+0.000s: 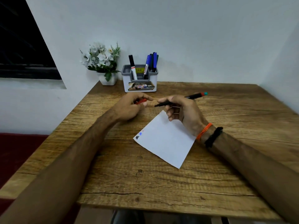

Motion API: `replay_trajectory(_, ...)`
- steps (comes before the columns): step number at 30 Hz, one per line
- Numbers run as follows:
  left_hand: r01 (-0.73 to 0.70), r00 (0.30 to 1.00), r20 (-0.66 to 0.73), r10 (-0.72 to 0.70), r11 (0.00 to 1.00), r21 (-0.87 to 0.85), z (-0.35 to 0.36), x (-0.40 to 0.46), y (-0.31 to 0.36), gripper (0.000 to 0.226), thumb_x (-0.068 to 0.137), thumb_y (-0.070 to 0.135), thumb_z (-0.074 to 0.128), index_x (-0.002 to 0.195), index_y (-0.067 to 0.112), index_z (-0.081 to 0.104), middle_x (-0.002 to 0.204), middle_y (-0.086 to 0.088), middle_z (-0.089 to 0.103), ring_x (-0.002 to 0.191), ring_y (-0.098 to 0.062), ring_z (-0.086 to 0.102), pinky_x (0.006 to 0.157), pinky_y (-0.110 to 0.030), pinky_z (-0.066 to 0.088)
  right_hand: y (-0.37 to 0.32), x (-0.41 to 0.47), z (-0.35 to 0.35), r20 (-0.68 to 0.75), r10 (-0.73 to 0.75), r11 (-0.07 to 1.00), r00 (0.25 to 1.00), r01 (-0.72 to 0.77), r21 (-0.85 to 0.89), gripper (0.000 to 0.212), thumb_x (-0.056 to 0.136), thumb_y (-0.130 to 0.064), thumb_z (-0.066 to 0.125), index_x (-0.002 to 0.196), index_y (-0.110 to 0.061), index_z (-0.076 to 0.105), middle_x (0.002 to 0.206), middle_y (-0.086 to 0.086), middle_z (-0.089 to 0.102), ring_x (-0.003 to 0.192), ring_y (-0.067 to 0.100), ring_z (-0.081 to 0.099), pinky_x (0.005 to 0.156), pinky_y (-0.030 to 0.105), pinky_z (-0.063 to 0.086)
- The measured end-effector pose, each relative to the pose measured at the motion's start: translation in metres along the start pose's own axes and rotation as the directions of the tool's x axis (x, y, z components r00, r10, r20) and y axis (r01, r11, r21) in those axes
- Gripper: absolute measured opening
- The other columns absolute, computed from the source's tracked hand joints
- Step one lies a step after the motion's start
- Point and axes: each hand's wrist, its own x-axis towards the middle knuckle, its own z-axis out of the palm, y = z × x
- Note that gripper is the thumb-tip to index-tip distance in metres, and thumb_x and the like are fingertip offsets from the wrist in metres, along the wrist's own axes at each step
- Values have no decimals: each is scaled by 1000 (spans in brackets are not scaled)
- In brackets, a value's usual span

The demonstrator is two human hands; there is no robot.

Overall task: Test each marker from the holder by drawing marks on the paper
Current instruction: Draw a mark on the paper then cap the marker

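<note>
Right hand (181, 110) grips marker (179, 100), tip pointing left, axis near-horizontal; left hand (131, 105) pinches red cap (141, 101).

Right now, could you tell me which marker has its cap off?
The black marker in the right hand; the left hand holds its red cap.

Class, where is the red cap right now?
In the head view, the red cap is pinched in the left hand, above the table just in front of the holder.
</note>
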Motion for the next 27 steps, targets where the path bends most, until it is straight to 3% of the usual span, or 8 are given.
replay_trajectory(3, -48, 999, 3, 48, 999, -18, 1, -2, 5, 30, 96, 11, 53, 120, 23, 65, 96, 14, 61, 81, -1, 54, 67, -22, 41, -3, 0, -2, -76, -12, 1000, 997, 10, -29, 16, 95, -9, 55, 88, -7, 70, 71, 7, 69, 52, 14, 58, 48, 23, 47)
replay_trajectory(6, -41, 999, -6, 41, 994, -97, 2, -3, 4, 25, 91, 10, 61, 115, 16, 66, 87, 6, 66, 73, -4, 61, 64, -20, 49, -4, 0, -3, -100, -6, 1000, 995, 5, -10, 11, 94, -11, 61, 83, -11, 65, 75, 9, 72, 50, 14, 58, 47, 22, 46)
replay_trajectory(10, -16, 1000, -5, 15, 982, -188, 2, -2, 4, 15, 84, 6, 68, 98, 10, 65, 86, -3, 68, 69, -5, 65, 62, -18, 54, -1, 2, -5, -111, -24, 999, 993, 21, -30, 13, 92, -12, 65, 80, -14, 66, 71, 6, 69, 49, 14, 55, 48, 24, 45)
replay_trajectory(17, -57, 998, -7, 57, 984, -171, 4, -2, 4, 17, 83, 9, 70, 99, 11, 66, 89, -1, 68, 74, -3, 65, 65, -17, 53, 3, 4, -8, -87, -27, 999, 996, 23, -41, 6, 91, -14, 67, 88, -9, 69, 77, 8, 73, 50, 12, 56, 49, 23, 46)
replay_trajectory(23, -99, 995, -15, 98, 977, -187, 3, -3, 6, 14, 86, 11, 67, 100, 11, 68, 83, -1, 69, 69, -4, 65, 62, -19, 53, 3, 6, -13, 17, 59, 996, 998, -60, 70, 30, 98, -21, 48, 105, -6, 72, 94, 17, 76, 53, 12, 62, 50, 20, 47)
replay_trajectory(27, -134, 991, -45, 126, 960, -246, 2, -4, 8, 20, 84, 17, 68, 102, 9, 71, 77, -8, 68, 63, -10, 59, 55, -20, 49, 4, 7, -13, -21, 31, 999, 999, -31, 38, 19, 95, -21, 61, 97, -4, 69, 88, 14, 76, 47, 12, 60, 45, 20, 46)
